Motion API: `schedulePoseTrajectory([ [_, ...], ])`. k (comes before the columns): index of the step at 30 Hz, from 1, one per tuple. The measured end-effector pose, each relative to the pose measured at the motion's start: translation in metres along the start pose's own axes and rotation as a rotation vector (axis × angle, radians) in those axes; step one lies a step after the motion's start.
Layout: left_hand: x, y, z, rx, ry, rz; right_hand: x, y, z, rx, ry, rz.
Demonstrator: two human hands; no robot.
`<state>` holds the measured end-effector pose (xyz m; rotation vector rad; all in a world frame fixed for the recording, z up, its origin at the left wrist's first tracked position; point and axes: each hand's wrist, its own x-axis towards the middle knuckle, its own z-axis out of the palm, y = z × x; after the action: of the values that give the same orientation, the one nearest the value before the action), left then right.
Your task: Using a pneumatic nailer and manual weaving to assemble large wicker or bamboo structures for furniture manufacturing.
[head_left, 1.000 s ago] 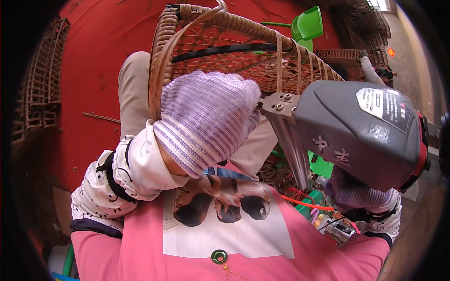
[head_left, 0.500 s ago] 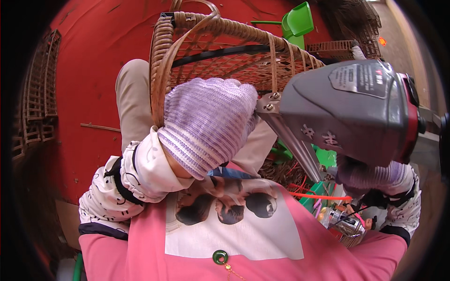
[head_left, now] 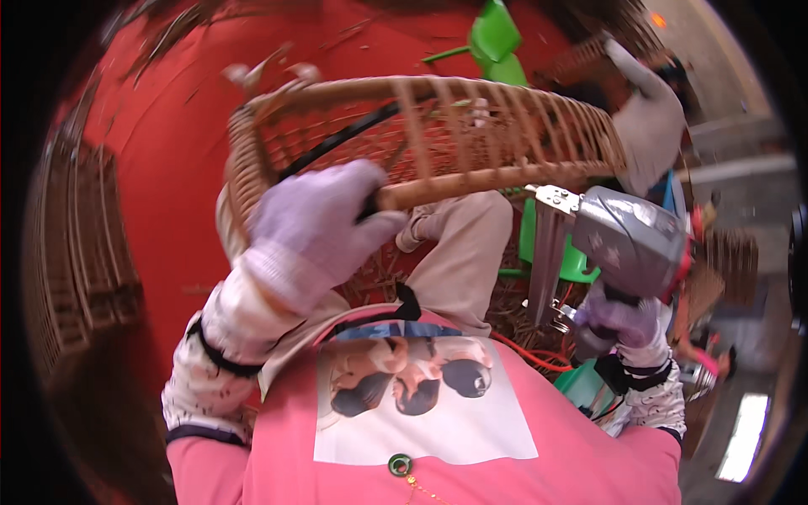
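Note:
A brown wicker frame with a woven mesh [head_left: 505, 181], apparently a basket, lies tilted across my knees. My left hand [head_left: 316, 223], in a pale purple knit glove, is closed round its near rim at the left corner. A black strip [head_left: 345, 139] runs slantwise inside the frame. To the right of the wicker, my gloved right hand [head_left: 619, 320] grips a grey staple gun [head_left: 631, 231] by its handle. The metal nose of the gun stands just below the frame's right end, apart from it as far as I can see. Motion blurs the picture.
A red floor cover [head_left: 168, 185] holds scattered sticks. Stacked wicker pieces [head_left: 84, 244] stand at the left. A red hose [head_left: 530, 358] curves below the gun. Green plastic items [head_left: 497, 42] lie beyond the frame. A pale, cloth-covered shape [head_left: 652, 126] is at the far right.
The wicker frame has turned and dropped lower, showing its near rim. My left hand has shifted left and down along it. The staple gun has moved back from the frame, downward.

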<state>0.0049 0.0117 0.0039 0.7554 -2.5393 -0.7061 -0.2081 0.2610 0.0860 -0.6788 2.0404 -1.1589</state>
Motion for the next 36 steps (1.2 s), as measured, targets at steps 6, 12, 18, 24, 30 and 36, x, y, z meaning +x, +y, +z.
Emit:
schedulePoseTrajectory([
  [6,0.005,-0.009,0.000,0.051,0.014,0.022,0.083,0.157,-0.063,0.089,0.173,0.001],
  [12,0.012,0.005,-0.009,-0.156,-0.187,-0.252,0.204,0.345,-0.125,-0.400,0.493,0.475],
  [18,0.014,0.039,-0.001,-0.308,-0.021,-0.545,0.240,0.328,-0.133,-0.434,0.601,0.594],
  [24,0.024,0.033,-0.015,-0.410,-0.143,-0.687,0.216,0.265,-0.157,-0.770,0.689,0.274],
  [30,0.029,0.040,-0.001,-0.528,-0.179,-0.712,0.028,0.264,-0.253,-0.810,1.057,0.811],
  [36,0.012,0.007,-0.042,-0.362,-0.154,-0.340,-0.041,0.393,-0.306,-0.372,0.550,0.325],
])
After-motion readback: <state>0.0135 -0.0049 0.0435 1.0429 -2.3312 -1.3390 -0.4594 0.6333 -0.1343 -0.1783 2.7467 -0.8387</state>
